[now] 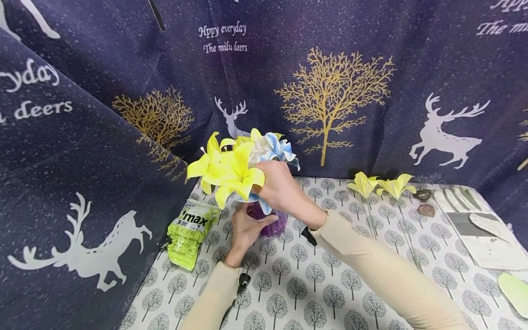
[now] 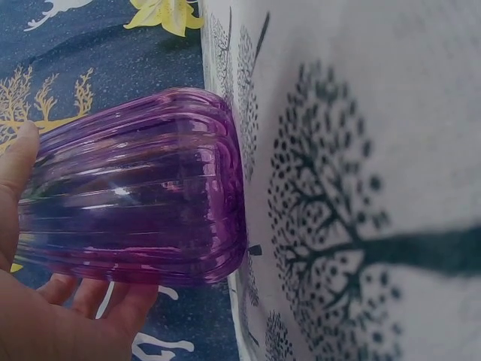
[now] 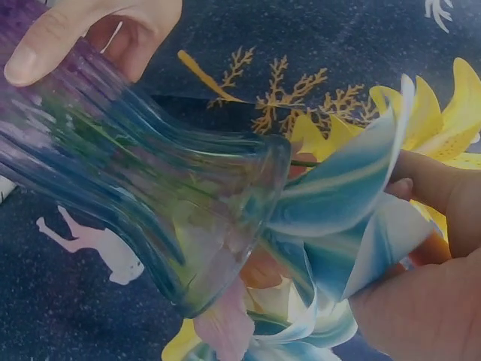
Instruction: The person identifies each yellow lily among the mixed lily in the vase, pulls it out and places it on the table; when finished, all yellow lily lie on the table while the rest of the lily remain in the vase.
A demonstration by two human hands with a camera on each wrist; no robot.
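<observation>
A ribbed glass vase point(image 2: 150, 180), purple at its base and bluish towards its flared mouth, stands on the patterned cloth. My left hand point(image 1: 245, 227) grips its side, thumb on one face and fingers on the other. At the mouth, my right hand point(image 1: 280, 185) holds a blue-and-white lily point(image 3: 338, 203) with curled fingers; the exact grip is partly hidden. Yellow lilies point(image 1: 231, 174) spread to the left of that hand. More blue-and-white petals point(image 1: 278, 146) show behind it. A pink petal point(image 3: 225, 323) hangs by the rim in the right wrist view, and green stems show through the glass.
A green-and-white bag point(image 1: 191, 233) stands to the left. Two yellow lilies point(image 1: 379, 185) with long stems lie on the right, near dark stones point(image 1: 425, 201), a grey-and-white cloth point(image 1: 482, 229) and a pale green object point(image 1: 513, 293). A dark printed curtain point(image 1: 264, 87) hangs behind.
</observation>
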